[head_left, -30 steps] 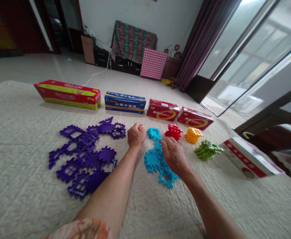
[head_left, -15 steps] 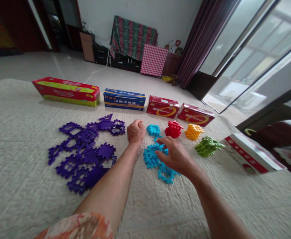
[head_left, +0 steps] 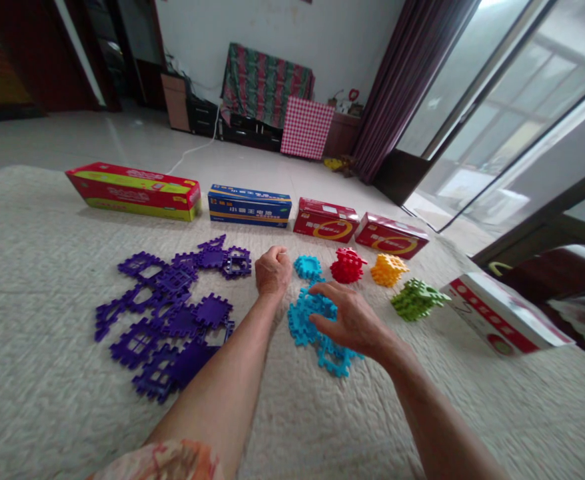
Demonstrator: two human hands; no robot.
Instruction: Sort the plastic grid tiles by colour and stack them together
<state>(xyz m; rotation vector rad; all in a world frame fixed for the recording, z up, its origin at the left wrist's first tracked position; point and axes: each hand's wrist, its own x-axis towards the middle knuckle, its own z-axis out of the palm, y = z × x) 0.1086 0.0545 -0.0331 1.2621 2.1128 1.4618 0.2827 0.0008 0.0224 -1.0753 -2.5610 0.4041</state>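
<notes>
My left hand (head_left: 273, 271) rests on the quilted cover as a closed fist, with nothing showing in it. It lies between the spread purple building pieces (head_left: 180, 320) and a small stack of light blue pieces (head_left: 308, 267). Over the larger pile of light blue toothed pieces (head_left: 301, 323) is my right hand (head_left: 353, 319), thumb and fingers apart. Its fingers hide part of that pile, and whether they touch it I cannot tell. To the right sit red pieces (head_left: 347, 265), yellow pieces (head_left: 389, 269) and green pieces (head_left: 417, 299), each joined in a cluster.
Along the far side stand a long red and yellow-green box (head_left: 135, 193), a blue box (head_left: 249, 207) and two dark red boxes, one left (head_left: 326, 220) and one right (head_left: 391, 235). A white and red box (head_left: 507, 313) lies at the right. The cover (head_left: 317, 427) is quilted.
The view has tipped up slightly. My right hand's fingers have shifted a little left over the light blue pile. My left fist stays in place, and no piece has clearly moved.
</notes>
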